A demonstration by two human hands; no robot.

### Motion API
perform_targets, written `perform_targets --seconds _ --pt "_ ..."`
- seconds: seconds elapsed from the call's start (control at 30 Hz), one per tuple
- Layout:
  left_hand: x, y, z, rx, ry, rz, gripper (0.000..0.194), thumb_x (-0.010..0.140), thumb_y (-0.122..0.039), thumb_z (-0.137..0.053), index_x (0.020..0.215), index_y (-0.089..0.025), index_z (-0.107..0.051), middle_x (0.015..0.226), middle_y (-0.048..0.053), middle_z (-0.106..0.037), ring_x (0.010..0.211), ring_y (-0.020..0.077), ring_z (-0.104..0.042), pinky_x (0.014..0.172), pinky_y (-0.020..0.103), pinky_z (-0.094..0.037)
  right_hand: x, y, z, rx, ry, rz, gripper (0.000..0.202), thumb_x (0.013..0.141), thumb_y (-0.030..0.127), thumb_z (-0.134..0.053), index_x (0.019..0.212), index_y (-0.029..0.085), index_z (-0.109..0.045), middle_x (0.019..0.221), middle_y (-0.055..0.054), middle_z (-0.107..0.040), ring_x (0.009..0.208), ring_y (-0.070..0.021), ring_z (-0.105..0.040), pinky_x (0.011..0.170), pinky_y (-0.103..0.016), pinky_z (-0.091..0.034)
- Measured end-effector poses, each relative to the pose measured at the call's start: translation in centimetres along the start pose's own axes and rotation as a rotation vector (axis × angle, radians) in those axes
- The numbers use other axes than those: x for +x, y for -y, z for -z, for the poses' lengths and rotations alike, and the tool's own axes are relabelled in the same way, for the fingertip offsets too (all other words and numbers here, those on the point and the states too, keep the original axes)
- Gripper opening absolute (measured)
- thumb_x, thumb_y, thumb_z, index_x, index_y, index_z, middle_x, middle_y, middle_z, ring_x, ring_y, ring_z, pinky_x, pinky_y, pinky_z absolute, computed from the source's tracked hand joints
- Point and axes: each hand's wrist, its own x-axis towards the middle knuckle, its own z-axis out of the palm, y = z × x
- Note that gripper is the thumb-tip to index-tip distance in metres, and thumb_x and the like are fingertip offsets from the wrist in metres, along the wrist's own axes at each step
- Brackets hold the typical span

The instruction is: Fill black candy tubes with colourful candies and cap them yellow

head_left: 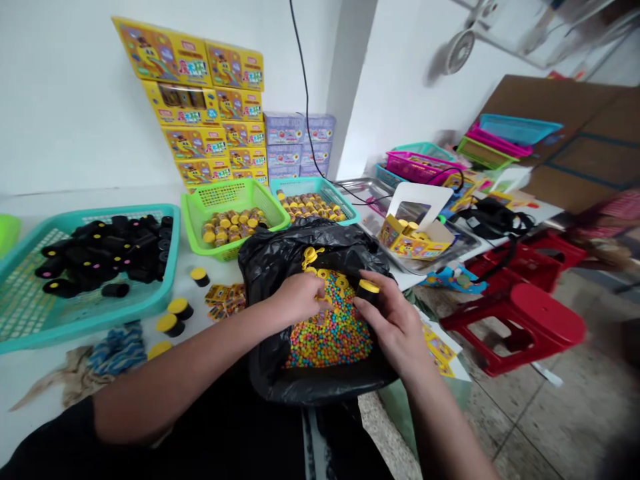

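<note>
A bin lined with a black plastic bag [320, 390] stands in front of me, filled with small multicoloured candy balls [330, 340]. Several yellow caps [311, 255] lie on the balls toward the far side. My left hand [303, 298] reaches in over the caps and balls with its fingers curled; what they hold, if anything, is too blurred to tell. Between the thumb and fingers of my right hand [395, 320] is a small black cup with a yellow lid [369, 290], held above the right side of the balls.
On the left are a teal basket [176, 257] of black cups and several loose yellow-lidded cups [180, 308]. Green [187, 227] and teal [353, 212] baskets of filled cups stand behind the bin. An opened yellow carton [413, 248] sits right, near a red stool [547, 320].
</note>
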Motion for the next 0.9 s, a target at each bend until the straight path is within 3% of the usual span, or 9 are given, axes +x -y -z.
perform_targets --seconds 0.07,0.17,0.33,0.47,0.53,0.63,0.73,0.83,0.9 --pt "0.7 0.9 -1.0 0.094 0.089 0.021 0.030 0.053 -0.032 -0.084 0.055 -0.019 -0.057 0.063 0.002 -0.057 0.070 0.0234 -0.060 0.065 0.031 -0.042 -0.4 -0.6 -0.2 -0.003 0.000 -0.013 0.034 0.087 0.037 -0.058 0.118 0.024 -0.055 0.082 0.000 -0.060 0.069 -0.0161 -0.055 0.063 -0.028 -0.044" --pt "1.1 1.6 -1.8 0.120 0.130 0.032 0.037 0.047 -0.028 -0.085 0.048 -0.020 -0.049 0.052 -0.001 -0.048 0.064 0.0229 -0.057 0.060 0.030 -0.039 -0.8 -1.1 -0.8 0.027 -0.023 -0.021 0.028 0.083 0.035 -0.062 0.107 0.022 -0.056 0.087 0.000 -0.061 0.075 -0.0162 -0.057 0.067 -0.027 -0.045" --pt "0.9 1.5 -1.4 0.075 0.135 -0.017 0.028 0.059 -0.023 -0.078 0.052 -0.019 -0.050 0.052 -0.003 -0.047 0.057 0.0156 -0.050 0.054 0.026 -0.033 -0.5 -1.1 -1.2 0.042 0.002 -0.071 0.022 0.077 0.033 -0.066 0.093 0.020 -0.056 0.078 0.001 -0.059 0.070 -0.0157 -0.055 0.064 -0.027 -0.045" --pt "-0.4 0.6 -0.3 -0.078 0.139 -0.079 0.019 0.072 -0.025 -0.068 0.061 -0.018 -0.055 0.058 -0.004 -0.053 0.056 0.0115 -0.048 0.052 0.022 -0.034 -0.5 -0.2 -1.1 0.003 0.129 -0.095 0.035 0.074 0.027 -0.067 0.108 0.020 -0.060 0.087 -0.003 -0.066 0.078 -0.0194 -0.060 0.070 -0.031 -0.048" --pt "-1.4 0.0 0.3 -0.195 0.121 -0.111 0.015 0.075 -0.023 -0.064 0.063 -0.017 -0.056 0.059 -0.004 -0.054 0.056 0.0106 -0.048 0.053 0.021 -0.034 -0.7 0.1 -1.3 0.084 0.229 -0.120 0.038 0.072 0.024 -0.067 0.110 0.022 -0.062 0.087 -0.001 -0.067 0.074 -0.0177 -0.060 0.066 -0.029 -0.049" --pt "-2.7 -0.7 1.2 -0.301 0.095 -0.123 0.014 0.076 -0.022 -0.063 0.065 -0.017 -0.059 0.060 -0.004 -0.054 0.058 0.0108 -0.047 0.055 0.022 -0.035 -0.9 0.4 -2.0 0.287 0.335 -0.223 0.017 0.075 0.025 -0.065 0.092 0.022 -0.066 0.073 0.004 -0.061 0.055 -0.0105 -0.053 0.050 -0.022 -0.045" --pt "-3.8 -1.0 1.8 -0.439 0.101 -0.071 0.013 0.078 -0.029 -0.065 0.080 -0.017 -0.066 0.068 -0.002 -0.059 0.064 0.0127 -0.052 0.059 0.024 -0.040 -0.9 0.6 -2.7 0.450 0.299 -0.380 0.013 0.073 0.028 -0.067 0.082 0.021 -0.062 0.063 0.008 -0.051 0.041 -0.0059 -0.045 0.038 -0.018 -0.038" --pt "-4.6 -0.8 2.1 -0.495 0.075 -0.056 0.027 0.078 -0.036 -0.069 0.100 -0.020 -0.070 0.083 0.001 -0.065 0.075 0.0152 -0.058 0.067 0.026 -0.044 -0.8 0.8 -2.9 0.614 0.285 -0.484 0.019 0.071 0.032 -0.070 0.081 0.019 -0.061 0.064 0.008 -0.053 0.036 -0.0040 -0.045 0.033 -0.017 -0.036" --pt "-4.9 -0.6 2.1 -0.465 0.045 -0.088 0.023 0.082 -0.037 -0.066 0.099 -0.022 -0.073 0.086 0.002 -0.066 0.080 0.0162 -0.060 0.072 0.027 -0.044 -0.8 0.9 -2.8 0.714 0.288 -0.507 0.022 0.069 0.032 -0.072 0.082 0.018 -0.061 0.065 0.007 -0.056 0.035 -0.0035 -0.046 0.033 -0.016 -0.037"
